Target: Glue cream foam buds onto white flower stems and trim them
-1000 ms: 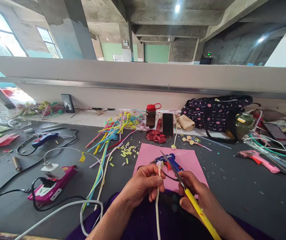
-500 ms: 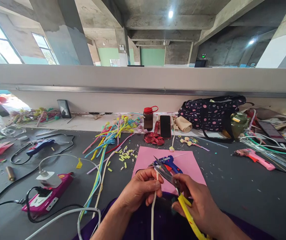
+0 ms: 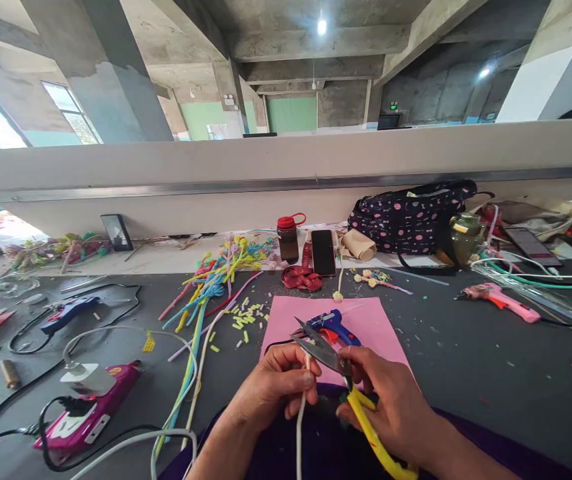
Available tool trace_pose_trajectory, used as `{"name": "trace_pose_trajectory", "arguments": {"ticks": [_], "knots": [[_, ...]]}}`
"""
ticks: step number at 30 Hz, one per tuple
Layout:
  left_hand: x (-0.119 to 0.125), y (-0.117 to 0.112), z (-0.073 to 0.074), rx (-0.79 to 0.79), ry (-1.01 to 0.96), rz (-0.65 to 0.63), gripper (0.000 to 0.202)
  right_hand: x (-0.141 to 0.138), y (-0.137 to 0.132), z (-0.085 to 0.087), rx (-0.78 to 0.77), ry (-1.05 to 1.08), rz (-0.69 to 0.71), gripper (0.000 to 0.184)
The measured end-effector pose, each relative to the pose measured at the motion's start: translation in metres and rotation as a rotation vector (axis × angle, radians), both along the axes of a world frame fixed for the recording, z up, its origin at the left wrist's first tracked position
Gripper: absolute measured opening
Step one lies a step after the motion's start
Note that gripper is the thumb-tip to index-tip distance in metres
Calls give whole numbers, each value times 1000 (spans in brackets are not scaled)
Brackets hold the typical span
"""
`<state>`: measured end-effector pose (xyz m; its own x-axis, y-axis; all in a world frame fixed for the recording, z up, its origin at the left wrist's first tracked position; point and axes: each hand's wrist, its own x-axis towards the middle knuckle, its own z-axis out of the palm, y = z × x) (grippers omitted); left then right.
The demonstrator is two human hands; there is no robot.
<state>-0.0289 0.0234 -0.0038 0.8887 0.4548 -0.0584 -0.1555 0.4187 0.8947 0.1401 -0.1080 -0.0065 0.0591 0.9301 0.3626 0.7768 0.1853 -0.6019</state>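
Observation:
My left hand (image 3: pixel 279 385) is closed around a thin white stem (image 3: pixel 299 427) that hangs down toward my lap. My right hand (image 3: pixel 391 407) grips yellow-handled snips (image 3: pixel 339 373), whose open metal blades straddle the top of the stem just above my left fingers. Right behind the blades, a blue glue gun (image 3: pixel 333 327) lies on a pink sheet (image 3: pixel 376 323).
A dark table (image 3: pixel 466 360) carries coloured stems (image 3: pixel 216 283), yellow cut bits (image 3: pixel 246 317), a pink glue gun (image 3: pixel 499 300), a blue glue gun (image 3: pixel 66 312), a magenta power strip (image 3: pixel 91 407) with cables, a phone (image 3: pixel 323 252), a jar (image 3: pixel 289 237) and a spotted bag (image 3: pixel 411 217).
The snips swung from pointing upright to lying across the stem top with blades open. The small white tuft at the stem tip no longer shows. Both hands sit lower in view.

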Motion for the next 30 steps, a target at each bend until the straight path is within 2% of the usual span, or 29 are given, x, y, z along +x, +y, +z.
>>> {"name": "trace_pose_trajectory", "arguments": {"ticks": [30], "knots": [[-1,0,1,-3,30,-13,18,0,0,-2,-15,8,-4,48]]}}
